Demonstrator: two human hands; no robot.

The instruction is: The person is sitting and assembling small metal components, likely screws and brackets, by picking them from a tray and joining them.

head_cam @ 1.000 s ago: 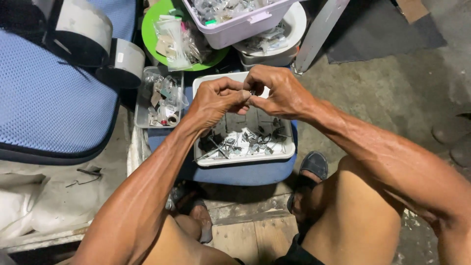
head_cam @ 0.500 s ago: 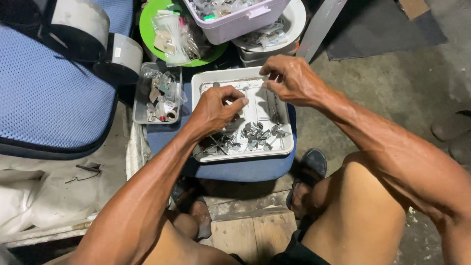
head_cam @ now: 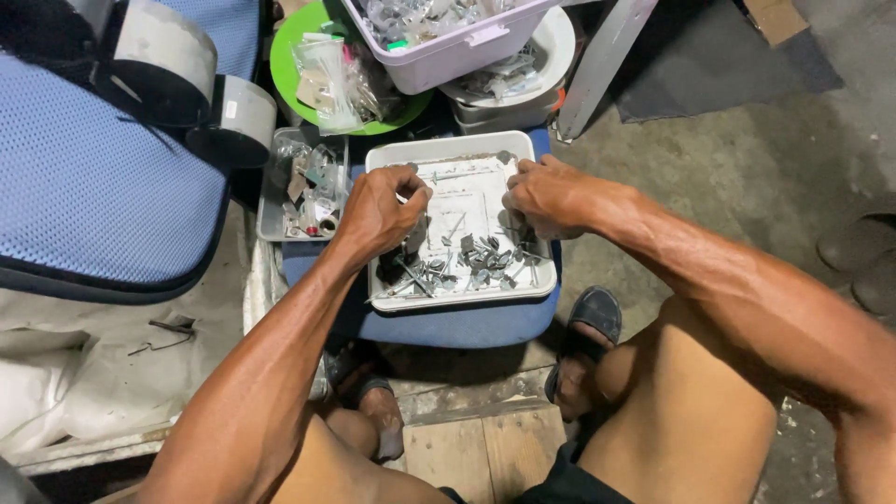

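Hovering over a white tray point(head_cam: 462, 152) of small metal parts point(head_cam: 485, 259), both hands are seen: left hand point(head_cam: 378, 210) curled, pinching something small; right hand point(head_cam: 546, 196) loosely closed, contents unclear. Tray is carried on a blue stool point(head_cam: 448, 322).

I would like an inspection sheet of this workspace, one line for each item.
Surface: white tray resting on a blue padded stool.
Job's things: small grey metal parts heaped at the tray's near side.
Clutter: clear box of small parts left of the tray; green plate with plastic bags; pale bin; white bowl.
Hands: left hand and right hand both over the tray, fingers curled; what they pinch cannot be told.
Cables: nothing seen.
Surroundings: blue mesh cushion, tape rolls, concrete floor, sandalled foot.
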